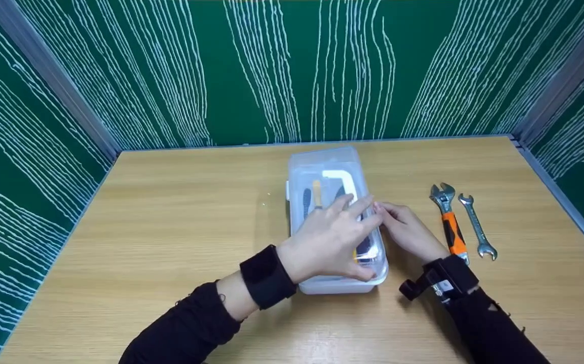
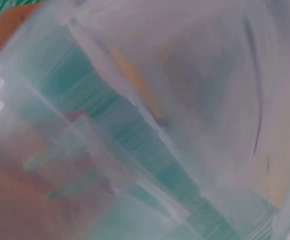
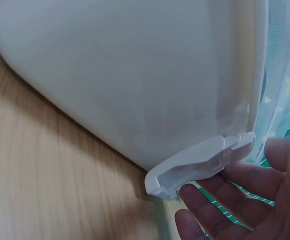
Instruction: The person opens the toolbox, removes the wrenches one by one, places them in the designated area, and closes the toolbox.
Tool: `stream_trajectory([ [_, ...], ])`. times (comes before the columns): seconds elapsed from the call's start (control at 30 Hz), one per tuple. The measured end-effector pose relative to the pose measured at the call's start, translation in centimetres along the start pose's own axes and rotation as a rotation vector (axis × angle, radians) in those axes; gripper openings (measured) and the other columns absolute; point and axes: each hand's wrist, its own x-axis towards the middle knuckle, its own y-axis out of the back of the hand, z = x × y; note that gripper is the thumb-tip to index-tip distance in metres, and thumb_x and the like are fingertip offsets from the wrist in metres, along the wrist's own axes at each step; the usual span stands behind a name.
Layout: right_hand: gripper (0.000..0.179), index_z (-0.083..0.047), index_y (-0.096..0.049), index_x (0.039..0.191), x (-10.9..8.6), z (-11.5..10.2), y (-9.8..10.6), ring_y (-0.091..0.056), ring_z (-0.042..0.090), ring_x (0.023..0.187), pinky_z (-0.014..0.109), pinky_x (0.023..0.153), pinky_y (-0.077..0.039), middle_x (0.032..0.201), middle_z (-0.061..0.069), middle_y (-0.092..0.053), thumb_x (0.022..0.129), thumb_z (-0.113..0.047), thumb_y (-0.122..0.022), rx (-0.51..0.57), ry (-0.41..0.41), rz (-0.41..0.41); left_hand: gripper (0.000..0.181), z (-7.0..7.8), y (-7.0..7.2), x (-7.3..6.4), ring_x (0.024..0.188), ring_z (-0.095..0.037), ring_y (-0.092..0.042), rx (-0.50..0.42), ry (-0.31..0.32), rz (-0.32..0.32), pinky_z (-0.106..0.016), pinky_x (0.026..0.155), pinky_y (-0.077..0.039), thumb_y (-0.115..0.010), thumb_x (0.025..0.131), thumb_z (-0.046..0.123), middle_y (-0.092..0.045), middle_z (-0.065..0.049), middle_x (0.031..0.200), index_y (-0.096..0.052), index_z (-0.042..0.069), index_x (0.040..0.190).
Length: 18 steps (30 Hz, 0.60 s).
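Note:
A clear plastic toolbox (image 1: 322,161) with its lid on stands in the middle of the table. Through the lid show a white angled piece (image 1: 343,177), a stick with an orange-yellow end (image 1: 317,189) and a dark handle (image 1: 307,198). My left hand (image 1: 324,240) lies across the lid with its fingers spread. At the box's right side is my right hand (image 1: 413,233). In the right wrist view, a white latch (image 3: 195,162) sticks out from the box wall (image 3: 124,75). The right fingertips (image 3: 191,192) touch the latch's underside, with the thumb near the lid's edge.
To the right of the box lie an adjustable wrench (image 1: 453,230) with an orange and black handle and a silver open-end wrench (image 1: 478,227). The wooden table (image 1: 195,202) is bordered by green walls (image 1: 302,65) with wavy white lines.

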Motion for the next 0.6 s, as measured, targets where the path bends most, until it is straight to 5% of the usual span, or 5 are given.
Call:
stream_trajectory([
  [0.1, 0.05, 0.001, -0.06, 0.149, 0.0, 0.1, 0.0, -0.054, 0.043, 0.145, 0.063, 0.126, -0.038, 0.15, 0.024, -0.063, 0.117, -0.033, -0.043, 0.0, 0.004, -0.009, 0.089, 0.4, -0.6, 0.0, 0.144, -0.038, -0.059, 0.002, -0.015, 0.002, -0.047, 0.086, -0.068, -0.081, 0.081, 0.071, -0.052, -0.011, 0.165, -0.059, 0.02, 0.151],
  [0.4, 0.053, -0.006, -0.054, 0.156, -0.2, 0.1, 0.1, -0.047, 0.044, 0.151, 0.067, 0.128, -0.03, 0.158, 0.021, -0.057, 0.116, -0.04, -0.046, 0.008, -0.041, -0.053, 0.088, 0.3, -1.1, -0.3, 0.145, -0.037, -0.057, -0.003, -0.047, 0.016, -0.044, 0.093, -0.066, -0.077, 0.086, 0.071, -0.052, -0.012, 0.163, -0.056, 0.019, 0.153],
  [0.6, 0.055, -0.006, -0.056, 0.155, -0.2, 0.2, 0.3, -0.048, 0.042, 0.151, 0.064, 0.129, -0.032, 0.157, 0.021, -0.058, 0.115, -0.043, -0.048, 0.001, -0.056, -0.058, 0.084, -2.0, -0.5, -0.9, 0.148, -0.031, -0.055, -0.311, -0.101, 0.081, -0.041, 0.118, -0.053, -0.079, 0.09, 0.064, -0.053, -0.017, 0.162, -0.055, 0.015, 0.154],
])
